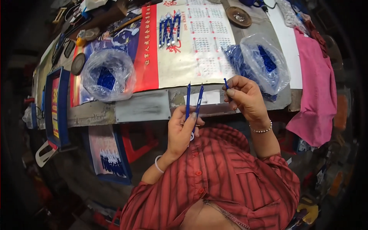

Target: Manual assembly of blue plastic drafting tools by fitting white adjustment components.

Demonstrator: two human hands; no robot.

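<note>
My left hand is closed around a blue drawing compass, its two legs spread slightly and pointing away from me. A white round part shows at the hinge end, below my fingers. To the right of the leg tips, my right hand pinches a small, thin blue piece between thumb and fingertips, apart from the compass. Several finished-looking blue compasses lie on the calendar sheet beyond. Clear plastic bags of small blue parts stand on either side, a left bag and a right bag.
A grey plate lies along the table's near edge. A round brown dish sits at the far right; pink cloth hangs over the right edge. Left are a blue-framed tray, a lower tray with blue-and-white pieces, and a red stool.
</note>
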